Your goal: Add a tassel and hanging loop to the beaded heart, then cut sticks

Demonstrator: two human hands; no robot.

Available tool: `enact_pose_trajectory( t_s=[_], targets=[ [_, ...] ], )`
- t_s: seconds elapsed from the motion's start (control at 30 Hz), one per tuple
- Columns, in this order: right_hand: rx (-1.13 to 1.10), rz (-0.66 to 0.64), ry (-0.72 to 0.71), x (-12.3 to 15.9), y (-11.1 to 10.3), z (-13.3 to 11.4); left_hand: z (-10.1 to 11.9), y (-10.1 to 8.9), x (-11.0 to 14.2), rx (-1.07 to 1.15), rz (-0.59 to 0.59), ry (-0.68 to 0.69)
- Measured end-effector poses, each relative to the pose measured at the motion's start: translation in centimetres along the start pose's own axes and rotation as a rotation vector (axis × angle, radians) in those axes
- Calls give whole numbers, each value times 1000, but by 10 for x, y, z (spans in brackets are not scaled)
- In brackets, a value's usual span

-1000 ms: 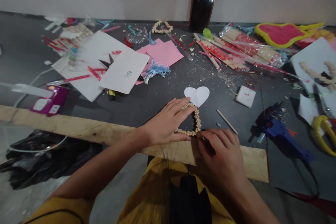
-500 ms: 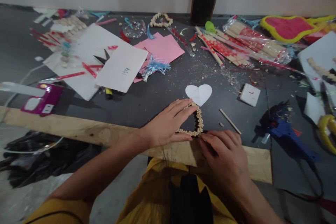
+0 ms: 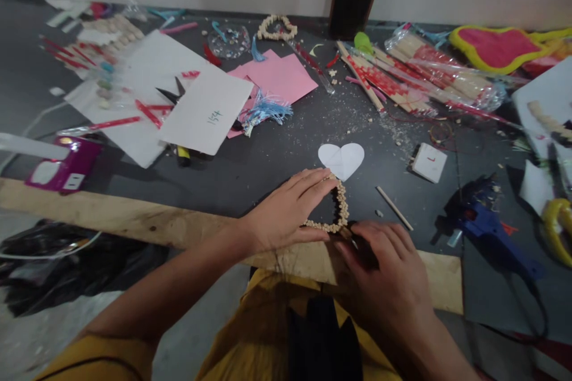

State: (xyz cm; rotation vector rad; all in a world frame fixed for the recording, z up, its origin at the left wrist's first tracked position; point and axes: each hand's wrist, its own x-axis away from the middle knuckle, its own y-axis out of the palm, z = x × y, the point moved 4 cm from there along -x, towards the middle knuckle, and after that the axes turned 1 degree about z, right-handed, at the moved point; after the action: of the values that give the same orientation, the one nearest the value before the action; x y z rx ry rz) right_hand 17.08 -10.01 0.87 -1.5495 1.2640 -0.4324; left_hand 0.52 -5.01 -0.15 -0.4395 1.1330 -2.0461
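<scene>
A heart-shaped frame of small pale wooden bits (image 3: 342, 208) lies on the dark table near the front wooden edge (image 3: 147, 220). My left hand (image 3: 288, 208) lies flat over its left half, fingers stretched out and pressing it down. My right hand (image 3: 384, 262) is at the frame's lower right corner, fingers pinched together on something small that I cannot make out. A white paper heart (image 3: 341, 159) lies just beyond the frame. A thin wooden stick (image 3: 393, 207) lies to the right.
A blue glue gun (image 3: 491, 229) rests at the right with its cord. White sheets (image 3: 205, 113), scissors (image 3: 172, 94), pink paper (image 3: 279, 77), packs of sticks (image 3: 402, 80) and another bead heart (image 3: 277, 28) crowd the back. A purple box (image 3: 62, 168) sits left.
The view has drifted slightly. My right hand has slid a little lower and closer to the frame's corner; my left hand stays pressed on the frame.
</scene>
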Motion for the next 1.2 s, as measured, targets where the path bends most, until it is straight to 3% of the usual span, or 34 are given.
enact_pose_trajectory(
  t_s=[0.57, 1.0, 1.2],
  targets=[
    [25, -67, -45, 3, 2, 1, 1, -1, 0, -3, 26, 16],
    [13, -1, -45, 5, -2, 2, 1, -2, 0, 32, 20, 3],
    [4, -38, -66, 7, 3, 2, 2, -2, 0, 16, 23, 12]
  ],
)
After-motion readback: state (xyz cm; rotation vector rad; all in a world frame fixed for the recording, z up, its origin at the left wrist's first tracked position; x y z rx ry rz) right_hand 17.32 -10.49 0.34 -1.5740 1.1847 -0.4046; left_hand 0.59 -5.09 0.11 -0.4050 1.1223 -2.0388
